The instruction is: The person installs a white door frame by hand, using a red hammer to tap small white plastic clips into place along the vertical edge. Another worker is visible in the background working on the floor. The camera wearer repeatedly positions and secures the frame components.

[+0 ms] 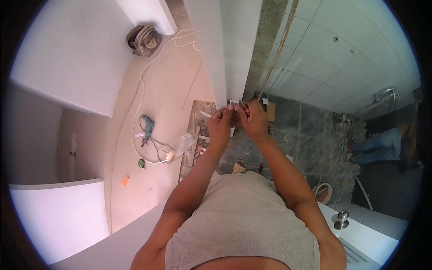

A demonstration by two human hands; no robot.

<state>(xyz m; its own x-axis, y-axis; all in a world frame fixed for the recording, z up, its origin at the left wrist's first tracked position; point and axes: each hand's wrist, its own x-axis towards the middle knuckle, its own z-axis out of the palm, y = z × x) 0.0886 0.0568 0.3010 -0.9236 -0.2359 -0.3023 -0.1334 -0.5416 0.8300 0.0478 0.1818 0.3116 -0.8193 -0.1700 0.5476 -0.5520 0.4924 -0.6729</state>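
Closely, right fingers (253,108) clasp red object (247,112).

A building being fixed up: a power tool (147,125) left of the left hand (219,127); wall tiles (310,67), a tap (386,94) and rubble (351,129) right of the right hand (255,122).

Small item (247,112) in right hand (255,120): red. Bare floor (168,90): pinkish tan. On it: drill (147,125), blue-green; cable (142,78), off-white; tape measure (141,164), green with black; loose piece (125,181) near its left edge, orange; bag (144,39) at its far edge, browns and tan. Tiled floor (288,117): dark grey, paler smears. Wall tiles (310,58): whitish, thin dark joint lines. Bucket (330,193): white rim, reddish-brown inside. Co-worker's trousers (382,144): blue. Own top (243,216): grey-beige.
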